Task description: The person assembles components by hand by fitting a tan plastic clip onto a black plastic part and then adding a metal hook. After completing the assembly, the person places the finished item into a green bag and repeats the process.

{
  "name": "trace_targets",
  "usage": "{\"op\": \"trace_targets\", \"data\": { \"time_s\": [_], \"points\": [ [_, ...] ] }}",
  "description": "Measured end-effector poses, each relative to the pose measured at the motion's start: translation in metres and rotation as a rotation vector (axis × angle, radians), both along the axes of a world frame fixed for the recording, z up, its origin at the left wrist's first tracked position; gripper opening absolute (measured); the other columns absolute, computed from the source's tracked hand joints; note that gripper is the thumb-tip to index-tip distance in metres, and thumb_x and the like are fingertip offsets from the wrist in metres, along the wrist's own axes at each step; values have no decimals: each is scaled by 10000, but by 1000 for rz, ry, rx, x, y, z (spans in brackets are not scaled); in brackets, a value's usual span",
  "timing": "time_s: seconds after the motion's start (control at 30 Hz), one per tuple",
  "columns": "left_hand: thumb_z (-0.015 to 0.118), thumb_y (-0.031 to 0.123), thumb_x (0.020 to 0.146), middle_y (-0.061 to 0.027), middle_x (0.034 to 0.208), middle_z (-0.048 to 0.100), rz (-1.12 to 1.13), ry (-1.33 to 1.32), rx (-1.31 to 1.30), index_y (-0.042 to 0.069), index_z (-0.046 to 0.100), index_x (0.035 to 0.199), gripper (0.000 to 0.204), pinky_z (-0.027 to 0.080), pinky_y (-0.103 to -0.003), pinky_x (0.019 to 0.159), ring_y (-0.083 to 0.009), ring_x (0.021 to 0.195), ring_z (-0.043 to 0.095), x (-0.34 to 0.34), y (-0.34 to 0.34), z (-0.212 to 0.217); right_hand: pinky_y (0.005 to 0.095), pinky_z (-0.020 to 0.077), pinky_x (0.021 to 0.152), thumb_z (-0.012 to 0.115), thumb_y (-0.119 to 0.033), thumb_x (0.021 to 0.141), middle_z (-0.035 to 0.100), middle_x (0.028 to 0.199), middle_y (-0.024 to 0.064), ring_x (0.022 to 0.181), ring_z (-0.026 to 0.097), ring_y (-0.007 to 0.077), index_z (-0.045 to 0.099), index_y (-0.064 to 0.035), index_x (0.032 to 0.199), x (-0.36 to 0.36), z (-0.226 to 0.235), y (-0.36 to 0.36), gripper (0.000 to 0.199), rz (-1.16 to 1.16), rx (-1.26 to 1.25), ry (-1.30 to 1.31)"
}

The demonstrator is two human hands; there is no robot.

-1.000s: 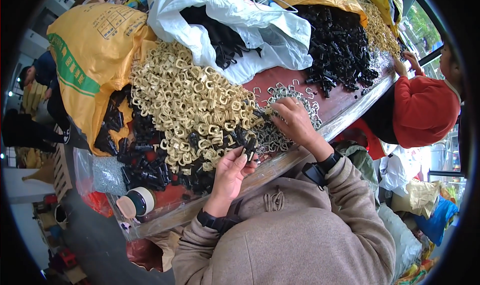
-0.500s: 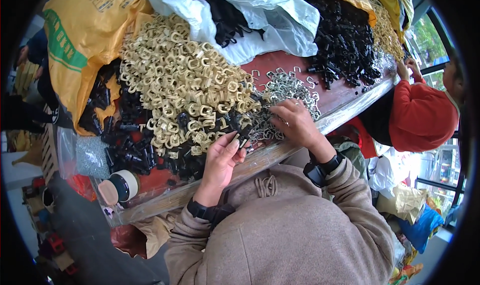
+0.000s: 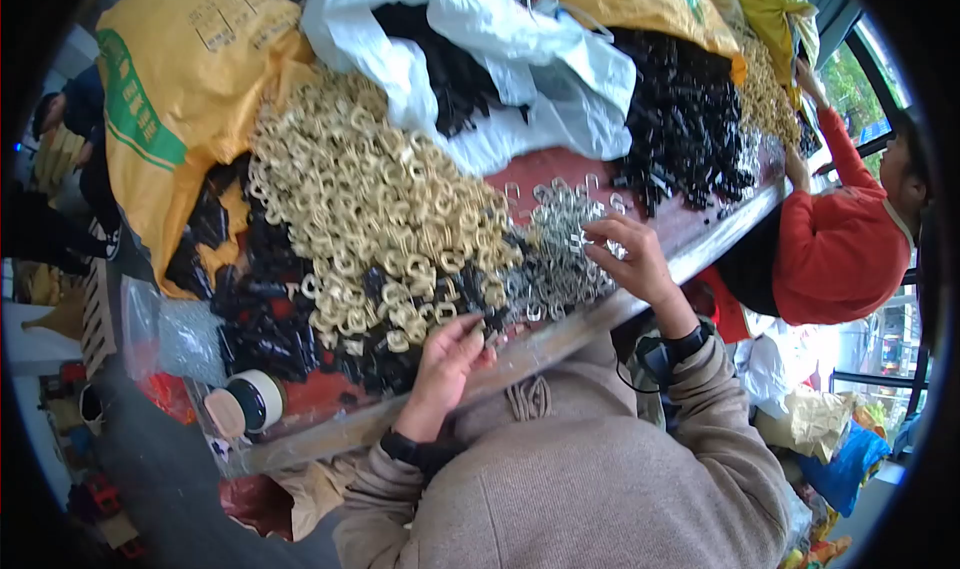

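My left hand [image 3: 452, 367] is closed in a pinch near the table's front edge. A small dark piece, mostly hidden by the fingers, is held in it. My right hand [image 3: 637, 261] is raised over a heap of U-shaped silver metal hooks [image 3: 556, 231]. Its thumb and forefinger come together, and a small U-shaped metal hook [image 3: 577, 239] seems to be at their tips. Left of that heap spreads a large pile of beige U-shaped plastic pieces [image 3: 390, 204]. Small black plastic parts [image 3: 375, 369] lie along its near edge, beside my left hand.
A round white-and-dark container [image 3: 256, 399] stands at the near left corner. A yellow woven sack [image 3: 200, 79] and a white plastic bag [image 3: 480, 119] are behind the piles. More black parts [image 3: 680, 119] lie far right. A person in red [image 3: 835, 254] works at the right end.
My right hand has lifted off the metal hooks and moved right and slightly down. My left hand has shifted slightly down. The view has tilted a little, and the person in red has raised an arm.
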State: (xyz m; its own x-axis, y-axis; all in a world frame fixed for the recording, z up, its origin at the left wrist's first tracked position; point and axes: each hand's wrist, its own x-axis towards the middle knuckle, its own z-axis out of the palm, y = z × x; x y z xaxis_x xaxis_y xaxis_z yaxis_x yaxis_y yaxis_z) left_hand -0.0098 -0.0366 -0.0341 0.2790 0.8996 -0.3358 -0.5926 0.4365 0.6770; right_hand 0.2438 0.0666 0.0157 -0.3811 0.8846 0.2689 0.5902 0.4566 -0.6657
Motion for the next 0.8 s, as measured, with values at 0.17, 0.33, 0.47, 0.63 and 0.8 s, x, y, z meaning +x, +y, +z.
{"op": "trace_targets", "data": {
  "time_s": [0.17, 0.33, 0.47, 0.63, 0.8],
  "points": [
    [517, 133, 796, -137, 894, 551, -60, -20, 12, -20, 427, 1106, 357, 439, -242, 637, -152, 703, 532, -9, -6, -1, 217, 413, 542, 595, -113, 736, 547, 695, 21, 630, 513, 90, 566, 18, 910, 21, 36, 104, 220, -84, -126, 162],
    [512, 138, 796, -128, 896, 549, -76, 28, -23, -27, 432, 1097, 353, 432, -266, 673, -164, 717, 530, -14, -4, 12, 209, 400, 523, 580, -99, 740, 546, 658, -9, 584, 492, 74, 584, 20, 847, 5, 63, 239, 160, -116, -58, 508],
    [527, 171, 782, -130, 911, 544, -175, 57, -72, -35, 428, 1095, 388, 425, -283, 714, -182, 760, 530, -21, -7, 6, 228, 395, 488, 576, -148, 738, 564, 637, 25, 539, 495, 88, 588, 17, 742, -11, 54, 334, 165, -265, -232, 555],
    [492, 303, 831, 19, 605, 457, -189, 203, 195, 69, 461, 1124, 376, 297, -204, 435, -56, 465, 350, -19, 2, 8, 269, 403, 452, 566, -182, 734, 557, 586, 67, 479, 512, 145, 587, 20, 716, -33, 25, 398, 204, -463, -278, 478],
    [536, 366, 792, 53, 557, 357, -207, 272, 209, 95, 406, 1193, 501, 214, -204, 431, -35, 447, 238, -32, -2, -18, 260, 379, 413, 529, -156, 780, 531, 565, 62, 437, 477, 135, 567, 12, 791, -71, 12, 412, 173, -508, -420, 348]
  ]
}}
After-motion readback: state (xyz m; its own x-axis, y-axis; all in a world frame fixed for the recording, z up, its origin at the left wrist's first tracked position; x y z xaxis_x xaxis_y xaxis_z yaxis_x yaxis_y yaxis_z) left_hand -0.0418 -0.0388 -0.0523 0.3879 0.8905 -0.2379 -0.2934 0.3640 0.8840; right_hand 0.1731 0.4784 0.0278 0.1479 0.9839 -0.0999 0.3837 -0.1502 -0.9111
